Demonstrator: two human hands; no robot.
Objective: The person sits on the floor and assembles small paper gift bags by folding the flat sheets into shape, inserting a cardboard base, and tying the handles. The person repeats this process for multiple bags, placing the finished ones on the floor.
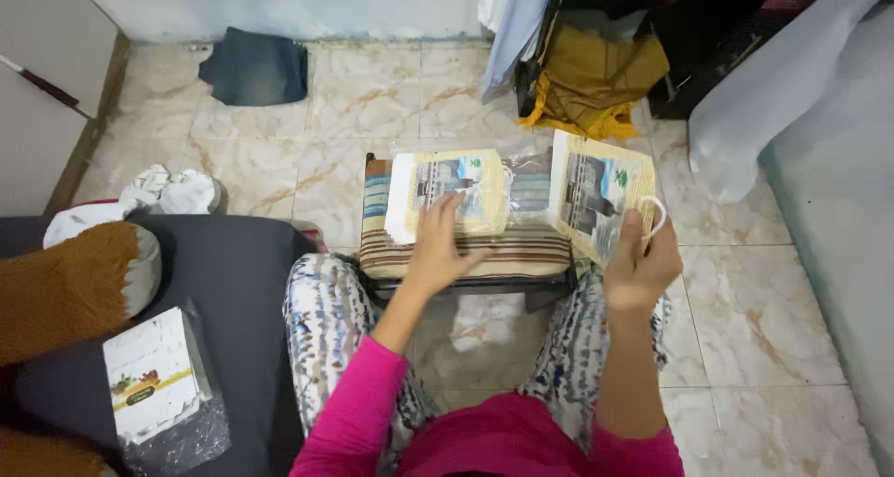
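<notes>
My left hand (pixel 440 244) rests flat on a stack of printed cream booklets (pixel 452 190) in clear plastic, lying on a striped cushioned stool (pixel 521 254) in front of my knees. My right hand (pixel 641 265) holds up one cream booklet with a photo cover (pixel 596 196) by its lower right edge, tilted toward me, together with a small white loop (pixel 655 214) that looks like a roll of tape. Pink sleeves cover both my arms, and patterned trousers cover my legs.
On the dark surface at my left lies a white packet in clear plastic (pixel 154 376), beside a brown furry cushion (pixel 65 286). White cloths (pixel 172 190), dark folded jeans (pixel 256 67), mustard fabric (pixel 596 86) and hanging clothes sit on the tiled floor. A pale bed edge (pixel 829 161) runs along the right.
</notes>
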